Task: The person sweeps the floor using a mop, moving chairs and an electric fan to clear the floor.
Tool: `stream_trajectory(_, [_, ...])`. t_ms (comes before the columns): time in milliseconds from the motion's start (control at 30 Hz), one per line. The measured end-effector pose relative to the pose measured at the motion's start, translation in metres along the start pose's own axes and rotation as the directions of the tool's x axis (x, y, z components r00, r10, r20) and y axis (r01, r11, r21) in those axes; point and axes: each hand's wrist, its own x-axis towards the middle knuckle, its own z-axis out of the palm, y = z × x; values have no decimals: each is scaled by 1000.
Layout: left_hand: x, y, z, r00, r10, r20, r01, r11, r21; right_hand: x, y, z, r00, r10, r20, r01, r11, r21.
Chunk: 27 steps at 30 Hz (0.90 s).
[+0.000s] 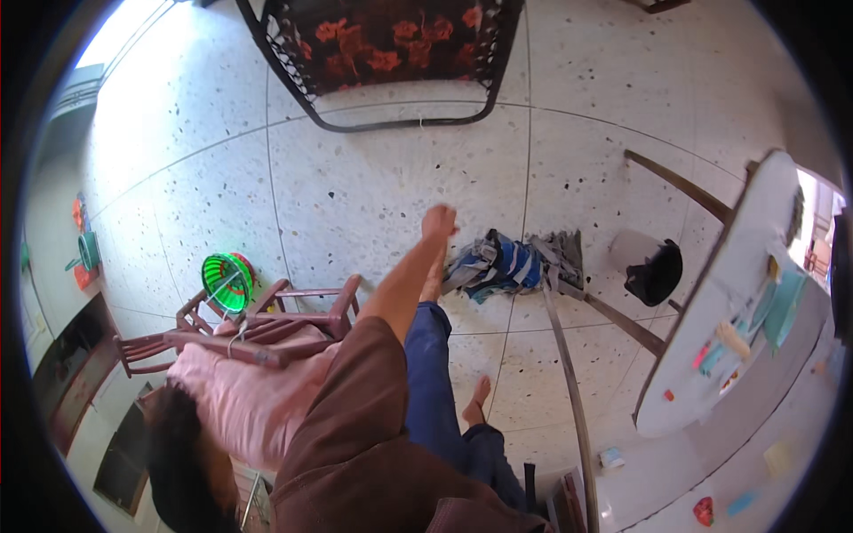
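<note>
My left hand (439,221) reaches out at mid-view from a brown sleeve. Its fingers are curled in, and nothing sticks out of them. Just to its right, a bundle of blue and grey cloth strips (513,264), looking like a mop head, lies on the speckled floor. A long thin stick (569,391) slants from these strips down to the lower edge. My right hand does not show, so whether it touches the stick is hidden. Below my left forearm are a dark blue trouser leg (428,355) and, farther right, a bare foot (477,401).
Wooden chairs (267,351), pink cloth (253,400), a green basket (227,282) and a dark-haired head (173,453) are at left. A flower-patterned folding chair (382,49) stands ahead. Rightward are a pale bin (653,271) with a black rim and a cluttered white table (711,311).
</note>
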Motion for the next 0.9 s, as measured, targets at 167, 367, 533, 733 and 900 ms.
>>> stream_trajectory(167, [184,3,11,811,338,-477,-242,937,252,-35,0,-5,983,135,-125,-144,988,-62])
stream_trajectory(367, [294,3,-8,983,-108,-146,81,981,-178,-67,-47,-39,917,132,-378,-106,990,88])
stream_trajectory(533, [271,6,-9,955,-207,-212,71,854,-515,-70,-108,-93,941,190,-282,-190,981,26])
stream_trajectory(733, [182,-41,6,1000,14,14,-14,999,-33,-45,-34,-92,950,9,-312,-42,994,-97])
stream_trajectory(900, [154,-18,3,938,-188,-290,113,960,-256,-36,-18,-81,966,40,-255,-54,997,-50])
